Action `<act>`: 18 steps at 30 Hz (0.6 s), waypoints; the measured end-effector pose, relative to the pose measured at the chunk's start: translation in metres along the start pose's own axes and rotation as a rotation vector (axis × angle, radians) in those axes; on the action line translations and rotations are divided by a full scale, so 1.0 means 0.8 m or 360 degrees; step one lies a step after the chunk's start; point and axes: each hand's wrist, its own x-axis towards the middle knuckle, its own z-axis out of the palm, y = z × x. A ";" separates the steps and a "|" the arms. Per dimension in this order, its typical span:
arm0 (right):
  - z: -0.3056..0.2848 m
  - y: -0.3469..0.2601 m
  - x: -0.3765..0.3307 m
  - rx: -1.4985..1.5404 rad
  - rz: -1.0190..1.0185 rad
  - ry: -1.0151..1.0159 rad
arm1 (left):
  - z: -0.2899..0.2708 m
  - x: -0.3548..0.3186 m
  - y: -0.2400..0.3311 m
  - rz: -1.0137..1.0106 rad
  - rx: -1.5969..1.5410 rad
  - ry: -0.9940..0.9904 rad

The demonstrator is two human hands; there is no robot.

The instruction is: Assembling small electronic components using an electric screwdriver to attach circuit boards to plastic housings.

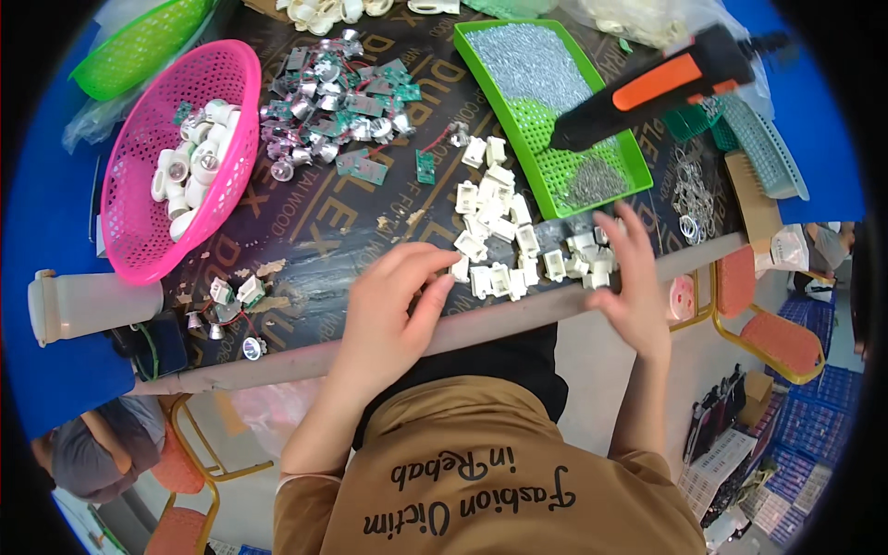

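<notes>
A heap of small white plastic housings (499, 217) lies near the table's front edge. At its left side is my left hand (393, 301), fingers bent and thumb apart from the index finger. Its fingertips come up against a white housing (460, 269), with nothing seen held. My right hand (636, 287) curves round the right end of the heap, thumb and fingers spread. Between that thumb and the fingers lie several loose housings (580, 256); whether the fingertips touch any is unclear.
Behind the heap stands a green tray (635, 169) of small metal parts, with a black-and-orange power tool (657, 83) above it. Circuit boards with reflectors (338, 102) are piled at the back. A pink basket (129, 213) and a translucent container (92, 305) stand left.
</notes>
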 end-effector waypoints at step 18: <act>0.099 -0.125 0.059 0.0261 -0.0375 -0.0043 | -0.022 -0.018 -0.002 -0.0144 0.0148 0.0093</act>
